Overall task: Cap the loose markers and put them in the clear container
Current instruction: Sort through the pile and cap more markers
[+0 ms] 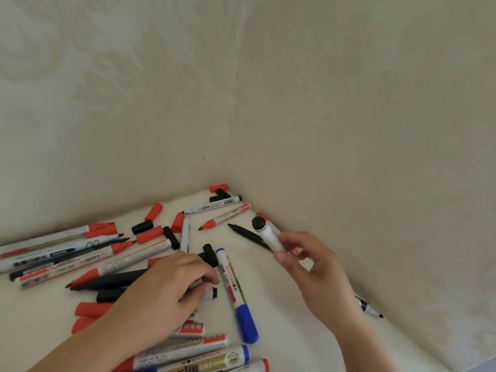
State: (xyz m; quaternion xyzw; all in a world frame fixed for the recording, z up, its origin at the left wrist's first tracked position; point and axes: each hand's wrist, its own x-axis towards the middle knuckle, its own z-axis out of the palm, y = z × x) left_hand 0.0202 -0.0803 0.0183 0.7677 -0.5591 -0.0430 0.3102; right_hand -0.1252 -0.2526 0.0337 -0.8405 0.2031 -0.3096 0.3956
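Note:
Many loose markers and caps lie scattered on a white table (281,304) set into a wall corner. My right hand (314,267) holds a white marker with a black end (264,232) lifted above the table, thumb and fingers pinched round its barrel. My left hand (166,288) reaches down over the pile and its fingers curl round a white marker with a black end (212,293). A capped blue marker (236,294) lies between my hands. Uncapped red markers (225,216) and loose red caps (150,234) and black caps (142,227) lie further back. No clear container is in view.
Two cream walls meet in a corner (228,167) right behind the table. A black slim marker (249,236) lies under my right hand's marker. More markers crowd the left side (67,253) and the near edge (193,355). One marker (369,308) lies along the right wall.

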